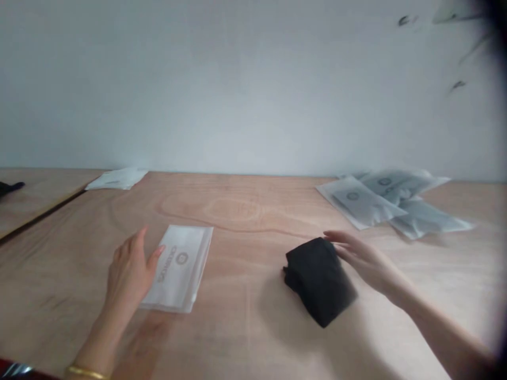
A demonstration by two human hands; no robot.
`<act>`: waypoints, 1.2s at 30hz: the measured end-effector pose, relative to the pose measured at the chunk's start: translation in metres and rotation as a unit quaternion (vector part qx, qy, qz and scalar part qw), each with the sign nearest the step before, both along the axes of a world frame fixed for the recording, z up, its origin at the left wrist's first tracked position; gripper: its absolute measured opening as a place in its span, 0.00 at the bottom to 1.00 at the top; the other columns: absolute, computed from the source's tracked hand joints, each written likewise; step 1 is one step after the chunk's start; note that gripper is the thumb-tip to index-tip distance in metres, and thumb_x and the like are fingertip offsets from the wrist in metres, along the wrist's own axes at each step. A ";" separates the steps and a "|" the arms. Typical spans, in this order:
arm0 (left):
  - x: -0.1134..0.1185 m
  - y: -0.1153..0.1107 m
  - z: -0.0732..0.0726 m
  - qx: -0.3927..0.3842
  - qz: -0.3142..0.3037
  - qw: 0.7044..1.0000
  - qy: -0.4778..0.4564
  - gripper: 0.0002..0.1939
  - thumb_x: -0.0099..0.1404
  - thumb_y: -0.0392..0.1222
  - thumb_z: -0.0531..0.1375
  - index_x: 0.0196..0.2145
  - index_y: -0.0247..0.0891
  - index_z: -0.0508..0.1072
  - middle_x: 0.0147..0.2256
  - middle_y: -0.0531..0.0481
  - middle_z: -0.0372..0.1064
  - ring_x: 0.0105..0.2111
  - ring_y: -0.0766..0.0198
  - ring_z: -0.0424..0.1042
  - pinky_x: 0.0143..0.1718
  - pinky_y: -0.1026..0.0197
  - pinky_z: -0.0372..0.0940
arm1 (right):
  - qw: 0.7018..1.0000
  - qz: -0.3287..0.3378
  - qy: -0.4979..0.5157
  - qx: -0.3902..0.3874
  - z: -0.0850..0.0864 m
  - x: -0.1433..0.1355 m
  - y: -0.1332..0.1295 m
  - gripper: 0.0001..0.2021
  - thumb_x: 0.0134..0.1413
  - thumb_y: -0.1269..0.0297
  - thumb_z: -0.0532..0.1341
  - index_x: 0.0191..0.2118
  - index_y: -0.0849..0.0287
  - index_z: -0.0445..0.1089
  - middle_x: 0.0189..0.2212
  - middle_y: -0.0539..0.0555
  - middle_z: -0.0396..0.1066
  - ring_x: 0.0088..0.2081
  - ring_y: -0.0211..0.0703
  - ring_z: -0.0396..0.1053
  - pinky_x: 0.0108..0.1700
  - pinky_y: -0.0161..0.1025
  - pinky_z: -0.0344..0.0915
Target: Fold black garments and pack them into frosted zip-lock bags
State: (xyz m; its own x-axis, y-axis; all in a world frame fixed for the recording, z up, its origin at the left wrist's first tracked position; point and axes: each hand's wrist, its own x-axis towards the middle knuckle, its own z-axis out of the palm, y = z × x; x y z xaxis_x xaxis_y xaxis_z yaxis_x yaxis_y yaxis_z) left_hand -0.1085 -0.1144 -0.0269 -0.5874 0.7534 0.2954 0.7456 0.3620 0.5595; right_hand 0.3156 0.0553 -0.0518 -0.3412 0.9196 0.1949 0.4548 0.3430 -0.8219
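A white zip bag [186,272] with a printed round logo and lettering lies flat on the table. Over its left edge hovers my left hand [132,269], thumb and fingers spread, holding nothing. To the right, a folded black cloth [321,282], perhaps a garment, is tilted with a shadow around it. My right hand [358,256] is at its upper right edge and appears to grip it there; part of the fingers is hidden behind the cloth.
Several filled frosted bags [360,203] are piled at the back right, near the wall [237,89]. A stack of white bags [119,178] lies at the back left, beside a dark gap [43,215] in the wooden table [245,206]. A dark item [10,188] sits at the far left.
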 end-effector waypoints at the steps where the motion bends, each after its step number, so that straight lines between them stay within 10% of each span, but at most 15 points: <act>1: 0.001 0.002 -0.005 -0.034 -0.026 0.997 0.070 0.34 0.63 0.55 0.53 0.60 0.31 0.58 0.60 0.31 0.56 0.60 0.39 0.54 0.57 0.38 0.51 | 1.000 0.007 -0.014 -0.010 0.002 0.000 0.001 0.21 0.58 0.48 0.55 0.44 0.59 0.74 0.39 0.60 0.78 0.38 0.49 0.76 0.37 0.41 0.73; 6: 0.037 0.007 -0.042 -0.263 -0.122 0.943 0.163 0.32 0.67 0.59 0.45 0.65 0.47 0.51 0.67 0.45 0.42 0.66 0.37 0.39 0.55 0.22 0.39 | 0.992 0.068 -0.076 -0.072 0.005 -0.003 -0.002 0.18 0.58 0.52 0.56 0.32 0.61 0.74 0.25 0.54 0.74 0.28 0.43 0.72 0.30 0.38 0.68; 9: 0.046 0.011 -0.042 -0.296 -0.115 0.936 0.150 0.32 0.67 0.59 0.47 0.65 0.46 0.51 0.67 0.44 0.41 0.66 0.36 0.38 0.54 0.20 0.39 | 0.989 0.087 -0.101 -0.063 0.004 -0.009 -0.005 0.12 0.53 0.58 0.61 0.25 0.60 0.70 0.20 0.49 0.68 0.24 0.39 0.66 0.25 0.35 0.60; 14: 0.088 0.025 0.019 -0.168 -0.277 0.937 0.127 0.21 0.68 0.44 0.53 0.58 0.45 0.65 0.64 0.46 0.53 0.65 0.49 0.48 0.61 0.36 0.47 | 0.983 0.152 -0.101 0.018 0.042 -0.028 -0.030 0.09 0.59 0.61 0.57 0.29 0.56 0.68 0.25 0.48 0.68 0.27 0.38 0.66 0.28 0.34 0.60; 18: 0.150 0.040 0.072 -0.003 -0.476 0.877 0.064 0.21 0.67 0.40 0.57 0.57 0.47 0.64 0.60 0.49 0.61 0.62 0.57 0.54 0.62 0.48 0.51 | 0.960 0.209 -0.100 0.158 0.087 -0.040 -0.053 0.11 0.63 0.62 0.54 0.32 0.55 0.71 0.28 0.51 0.72 0.29 0.39 0.70 0.30 0.34 0.63; 21: 0.173 0.049 0.086 -0.007 -0.529 0.847 0.040 0.15 0.64 0.37 0.61 0.49 0.44 0.71 0.49 0.49 0.72 0.54 0.56 0.66 0.59 0.48 0.54 | 0.959 0.201 -0.098 0.177 0.097 -0.044 -0.056 0.09 0.63 0.63 0.53 0.35 0.55 0.70 0.30 0.51 0.74 0.31 0.40 0.71 0.32 0.35 0.65; 36: 0.150 0.048 0.032 -0.096 -0.468 0.870 0.125 0.05 0.64 0.30 0.58 0.32 0.38 0.70 0.35 0.51 0.70 0.40 0.60 0.67 0.44 0.56 0.59 | 0.952 0.247 -0.161 0.079 0.047 -0.063 -0.050 0.09 0.53 0.76 0.58 0.29 0.56 0.72 0.28 0.50 0.73 0.32 0.41 0.70 0.35 0.37 0.65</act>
State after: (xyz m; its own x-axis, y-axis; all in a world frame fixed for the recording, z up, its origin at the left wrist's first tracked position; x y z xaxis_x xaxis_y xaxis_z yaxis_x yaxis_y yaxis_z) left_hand 0.0415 -0.0663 0.0053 0.3744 0.9162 0.1426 0.8532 -0.4006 0.3339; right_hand 0.2529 0.0053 -0.0048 -0.7899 0.5995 0.1291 0.4262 0.6881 -0.5872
